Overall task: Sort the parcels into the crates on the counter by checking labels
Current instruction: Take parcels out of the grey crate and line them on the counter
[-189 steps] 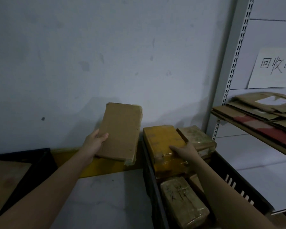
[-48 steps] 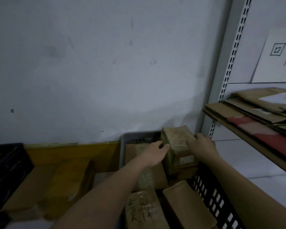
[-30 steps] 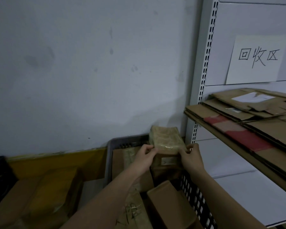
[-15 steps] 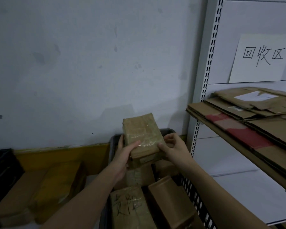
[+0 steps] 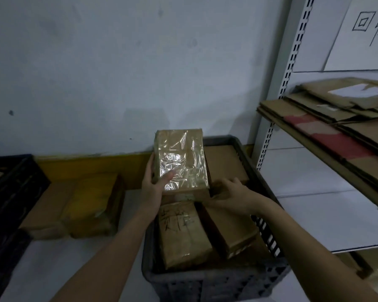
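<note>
The left hand is holding the tape-wrapped parcel tilted up above the grey crate, thumb lying across its glossy face and fingers curled behind. The right hand is hovering just right of the parcel, fingers loosely bent, gripping nothing. The face showing is bare tape glare, so turning the parcel until a label appears seems wise. Right of the crate the cardboard-laden shelf is crowding in; left of it, the table is offering freer room.

Wall sign cut off rightward
</note>
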`<act>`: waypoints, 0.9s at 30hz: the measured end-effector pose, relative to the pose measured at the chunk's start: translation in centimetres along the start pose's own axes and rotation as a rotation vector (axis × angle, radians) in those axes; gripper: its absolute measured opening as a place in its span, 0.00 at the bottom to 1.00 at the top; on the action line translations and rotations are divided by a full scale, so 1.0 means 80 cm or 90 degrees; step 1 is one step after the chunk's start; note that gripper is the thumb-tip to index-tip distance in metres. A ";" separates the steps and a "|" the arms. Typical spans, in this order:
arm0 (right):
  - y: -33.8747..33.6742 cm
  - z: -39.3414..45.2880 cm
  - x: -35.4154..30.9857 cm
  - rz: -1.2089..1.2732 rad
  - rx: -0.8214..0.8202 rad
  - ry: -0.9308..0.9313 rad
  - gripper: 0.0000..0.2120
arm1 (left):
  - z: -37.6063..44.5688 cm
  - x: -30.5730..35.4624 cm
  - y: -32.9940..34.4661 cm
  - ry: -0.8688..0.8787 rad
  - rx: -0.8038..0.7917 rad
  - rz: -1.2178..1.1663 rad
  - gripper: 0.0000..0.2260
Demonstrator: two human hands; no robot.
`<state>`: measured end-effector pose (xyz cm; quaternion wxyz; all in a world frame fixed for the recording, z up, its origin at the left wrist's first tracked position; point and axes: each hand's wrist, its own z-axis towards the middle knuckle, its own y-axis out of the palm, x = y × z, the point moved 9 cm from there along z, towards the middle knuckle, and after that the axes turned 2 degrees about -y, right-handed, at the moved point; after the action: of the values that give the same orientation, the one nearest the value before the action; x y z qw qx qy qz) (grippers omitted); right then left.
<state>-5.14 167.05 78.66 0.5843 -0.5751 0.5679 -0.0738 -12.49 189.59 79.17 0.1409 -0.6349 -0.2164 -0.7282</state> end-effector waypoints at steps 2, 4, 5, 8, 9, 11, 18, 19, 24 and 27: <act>0.023 -0.002 0.010 -0.032 -0.068 0.023 0.42 | 0.000 -0.003 -0.009 0.001 0.028 -0.055 0.38; 0.044 -0.002 0.018 -0.056 -0.080 0.036 0.45 | 0.002 -0.008 -0.021 -0.007 0.064 -0.130 0.35; 0.048 -0.001 0.021 -0.066 -0.055 0.038 0.45 | 0.004 -0.011 -0.028 -0.016 0.082 -0.162 0.35; 0.051 0.000 0.028 -0.063 0.039 0.033 0.45 | 0.008 -0.020 -0.039 -0.045 0.116 -0.227 0.37; 0.051 0.000 0.030 -0.053 0.063 0.033 0.46 | 0.009 -0.022 -0.041 -0.051 0.122 -0.238 0.37; 0.051 -0.004 0.035 -0.020 0.104 0.049 0.47 | 0.011 -0.025 -0.044 -0.054 0.131 -0.249 0.37; 0.024 -0.013 0.023 0.002 0.151 0.058 0.43 | 0.022 -0.003 -0.048 -0.086 0.132 -0.245 0.31; 0.009 -0.015 0.016 0.009 0.180 0.050 0.43 | 0.025 0.007 -0.058 -0.087 0.141 -0.240 0.30; -0.049 -0.015 -0.060 0.129 0.275 -0.068 0.44 | 0.016 0.045 -0.134 -0.092 0.185 -0.186 0.33; -0.042 -0.007 -0.120 0.158 0.282 -0.138 0.42 | 0.000 0.046 -0.200 -0.104 0.225 -0.129 0.31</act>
<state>-6.97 172.77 86.92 0.7577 -0.3636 0.5383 -0.0623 -20.72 203.69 80.62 0.1583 -0.6319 -0.4144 -0.6356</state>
